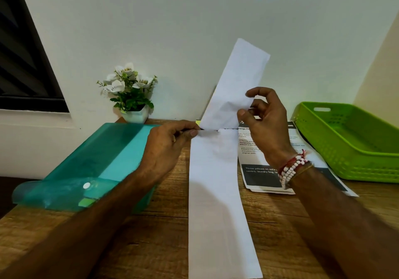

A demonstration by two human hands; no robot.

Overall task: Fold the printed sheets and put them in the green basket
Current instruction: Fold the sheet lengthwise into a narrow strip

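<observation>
A long folded sheet [213, 192] lies down the counter [164, 235], its far half lifted. The left hand [166, 147] pinches the crease; the right hand [265, 121] pinches the raised flap. Next, lay it flat and press, then move it to the green basket [349, 142] at far right.

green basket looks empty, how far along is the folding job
Nothing is finished: the green basket shows no paper inside. One sheet is in hand: a long white strip lying on the wooden table, its far half lifted by the right hand while the left hand pins the crease. Still left: finishing this fold, the printed sheets under the right wrist, and putting all in the basket.
</observation>
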